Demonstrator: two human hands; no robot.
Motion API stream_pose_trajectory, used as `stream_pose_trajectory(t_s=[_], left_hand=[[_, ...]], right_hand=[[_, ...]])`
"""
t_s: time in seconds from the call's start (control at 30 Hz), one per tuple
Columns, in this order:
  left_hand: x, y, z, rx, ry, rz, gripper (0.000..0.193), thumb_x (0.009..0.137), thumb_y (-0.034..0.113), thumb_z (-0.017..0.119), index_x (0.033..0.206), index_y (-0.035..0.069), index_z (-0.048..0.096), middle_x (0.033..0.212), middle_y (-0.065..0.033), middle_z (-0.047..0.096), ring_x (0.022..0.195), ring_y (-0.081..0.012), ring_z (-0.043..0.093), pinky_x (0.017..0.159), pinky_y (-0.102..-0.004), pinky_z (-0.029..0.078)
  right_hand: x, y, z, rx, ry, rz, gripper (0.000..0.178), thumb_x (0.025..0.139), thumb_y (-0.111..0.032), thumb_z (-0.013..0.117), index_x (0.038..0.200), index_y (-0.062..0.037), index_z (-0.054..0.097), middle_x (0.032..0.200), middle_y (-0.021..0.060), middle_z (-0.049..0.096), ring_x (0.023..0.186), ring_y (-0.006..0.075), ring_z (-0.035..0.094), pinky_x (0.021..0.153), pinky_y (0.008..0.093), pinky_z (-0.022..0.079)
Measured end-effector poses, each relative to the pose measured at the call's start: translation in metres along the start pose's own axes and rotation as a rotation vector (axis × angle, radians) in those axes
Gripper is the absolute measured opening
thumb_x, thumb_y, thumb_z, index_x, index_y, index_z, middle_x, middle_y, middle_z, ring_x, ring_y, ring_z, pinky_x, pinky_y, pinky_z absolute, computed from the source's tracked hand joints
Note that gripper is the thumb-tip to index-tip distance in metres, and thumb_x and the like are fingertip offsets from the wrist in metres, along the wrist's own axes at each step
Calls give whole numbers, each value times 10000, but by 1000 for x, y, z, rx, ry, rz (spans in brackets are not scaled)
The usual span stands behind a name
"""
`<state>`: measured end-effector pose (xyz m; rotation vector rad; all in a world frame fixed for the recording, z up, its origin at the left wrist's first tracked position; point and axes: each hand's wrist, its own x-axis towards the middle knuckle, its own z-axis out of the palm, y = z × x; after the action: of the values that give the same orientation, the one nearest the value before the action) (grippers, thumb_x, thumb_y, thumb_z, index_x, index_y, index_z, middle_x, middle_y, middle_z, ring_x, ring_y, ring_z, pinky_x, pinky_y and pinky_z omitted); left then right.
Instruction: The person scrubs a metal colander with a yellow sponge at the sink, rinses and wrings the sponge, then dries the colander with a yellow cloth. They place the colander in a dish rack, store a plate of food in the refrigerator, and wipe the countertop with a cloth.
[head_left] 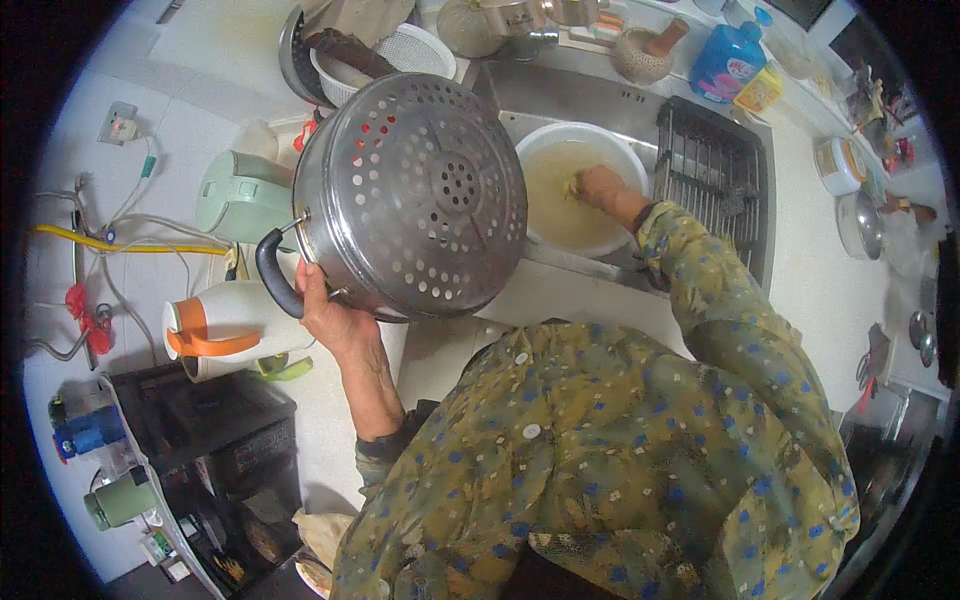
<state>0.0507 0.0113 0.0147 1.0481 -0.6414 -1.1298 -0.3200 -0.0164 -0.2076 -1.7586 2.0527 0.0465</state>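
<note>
My left hand (337, 318) grips the rim of a large steel steamer pot (410, 215) beside its black loop handle (274, 272). The pot is tilted, so its perforated bottom faces me. My right hand (604, 190) reaches into a white basin (640, 172) of cloudy, yellowish water (552, 185). Its fingers are closed around a small yellowish clump (574, 186), whose kind I cannot make out. The basin stands in the steel sink (510, 95), to the right of the pot.
A black dish rack (712, 165) sits at the sink's right side. Behind the sink are a blue bottle (727, 62) and a mortar (645, 55). Left of the pot stand a pale green kettle (240, 195) and a white jug (235, 318). A white colander (420, 48) is behind it.
</note>
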Motion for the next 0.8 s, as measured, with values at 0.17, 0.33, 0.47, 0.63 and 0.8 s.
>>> stream_pose_trajectory(t_s=[0.17, 0.33, 0.47, 0.63, 0.8], left_hand=[[1, 3, 1, 22, -4, 8, 319, 876, 170, 452, 1166, 40, 485, 1095, -75, 552, 1009, -209, 529, 882, -366, 426], [0, 4, 3, 30, 55, 0, 320, 885, 160, 445, 1173, 24, 473, 1098, -85, 550, 1010, -212, 529, 882, -366, 425], [0, 4, 2, -5, 93, -11, 309, 885, 144, 453, 1163, 11, 473, 1068, -76, 548, 975, -192, 531, 857, -353, 426], [2, 2, 0, 10, 99, -16, 303, 891, 152, 428, 1159, 23, 484, 1075, -78, 566, 977, -197, 550, 863, -347, 435], [-2, 3, 4, 45, 135, -3, 295, 895, 166, 426, 1143, 21, 494, 1072, -81, 567, 981, -199, 550, 864, -353, 435]], right_hand=[[-1, 23, 69, 253, 145, -238, 259, 703, -253, 591, 864, -54, 634, 847, 166, 621, 702, 324, 587, 672, 411, 487], [-3, 36, 82, -114, 19, -432, 335, 639, -311, 652, 819, -30, 622, 788, 156, 581, 708, 333, 583, 604, 428, 484], [10, 29, 88, -230, 364, -7, 277, 622, -281, 657, 733, -28, 635, 717, 157, 589, 688, 329, 591, 601, 436, 487], [11, 19, 84, -67, -13, -403, 243, 622, -287, 670, 683, -53, 653, 728, 146, 622, 702, 287, 609, 623, 419, 490], [12, 23, 50, -120, -11, -312, 241, 619, -303, 673, 700, -76, 658, 746, 131, 628, 701, 294, 599, 631, 414, 483]])
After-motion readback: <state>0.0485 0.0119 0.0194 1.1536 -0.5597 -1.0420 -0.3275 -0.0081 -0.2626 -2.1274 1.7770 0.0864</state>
